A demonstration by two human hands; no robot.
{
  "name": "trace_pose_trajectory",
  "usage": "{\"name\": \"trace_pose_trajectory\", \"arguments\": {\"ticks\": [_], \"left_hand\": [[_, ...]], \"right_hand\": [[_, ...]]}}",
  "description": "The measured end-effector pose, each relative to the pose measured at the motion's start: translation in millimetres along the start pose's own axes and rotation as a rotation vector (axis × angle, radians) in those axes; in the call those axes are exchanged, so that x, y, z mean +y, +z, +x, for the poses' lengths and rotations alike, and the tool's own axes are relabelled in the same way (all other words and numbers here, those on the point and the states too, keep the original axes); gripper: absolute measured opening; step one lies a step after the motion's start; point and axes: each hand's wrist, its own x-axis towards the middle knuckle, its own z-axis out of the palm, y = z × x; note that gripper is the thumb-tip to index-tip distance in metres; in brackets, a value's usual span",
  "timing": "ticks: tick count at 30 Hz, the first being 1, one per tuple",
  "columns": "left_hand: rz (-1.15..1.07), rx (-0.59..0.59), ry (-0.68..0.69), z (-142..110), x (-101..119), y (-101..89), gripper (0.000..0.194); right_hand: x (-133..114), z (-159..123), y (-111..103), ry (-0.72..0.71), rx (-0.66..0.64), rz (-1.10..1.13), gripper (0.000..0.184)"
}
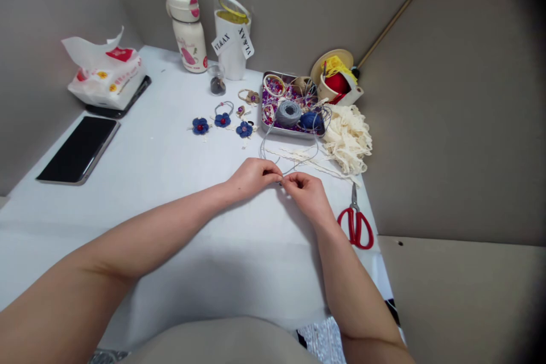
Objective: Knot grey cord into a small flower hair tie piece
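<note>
My left hand [255,176] and my right hand [307,193] meet over the white table, thumbs and fingertips pinched together almost touching. Between them is a thin grey cord [294,168], which loops back toward a grey cord roll [289,112] in a metal tray [294,133]. A small dark bit shows at the fingertips, too small to make out. Off-white lace strips [326,167] lie just beyond my right hand. Red-handled scissors [355,226] rest to its right. Beyond my left hand lie several blue flower pieces, one of them a blue flower hair tie [222,120].
The tray holds beads and a blue cord ball [310,120]. A heap of cream lace [348,139] and a cup of yarn [335,91] stand right of it. Farther left are a bottle [190,40], a white canister [230,57], a tissue pack [115,82] and a phone [79,149].
</note>
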Motion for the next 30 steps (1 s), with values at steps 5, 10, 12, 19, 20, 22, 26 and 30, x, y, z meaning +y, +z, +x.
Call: {"name": "trace_pose_trajectory", "arguments": {"ticks": [5,10,12,19,20,22,26,30], "left_hand": [[-0.08,-0.01,-0.044,1.1,-0.6,0.8,0.013],[-0.286,-0.008,-0.128,0.9,0.7,0.8,0.035],[-0.339,-0.02,-0.154,1.3,1.8,0.1,0.038],[-0.438,-0.046,-0.202,2.6,3.7,-1.6,0.04],[-0.431,-0.038,-0.2,2.4,3.7,-1.5,0.039],[-0.401,-0.017,-0.191,1.8,3.6,-1.2,0.037],[-0.305,0.029,-0.168,0.8,2.0,-0.6,0.035],[-0.188,0.058,-0.135,-0.6,1.8,-0.2,0.032]], "right_hand": [[1.7,1.6,0.5,0.002,-0.012,0.025,0.018],[2.2,2.9,-0.6,0.006,-0.002,0.047,0.016],[2.2,3.4,-0.7,0.015,0.007,0.053,0.017],[3.3,3.9,0.6,0.028,0.054,0.091,0.02],[2.9,3.7,0.7,0.026,0.053,0.09,0.019],[1.8,3.1,0.5,0.021,0.043,0.08,0.018],[1.0,2.8,-1.1,0.011,0.053,0.029,0.021],[3.2,3.7,-3.0,-0.051,0.1,-0.031,0.024]]}}
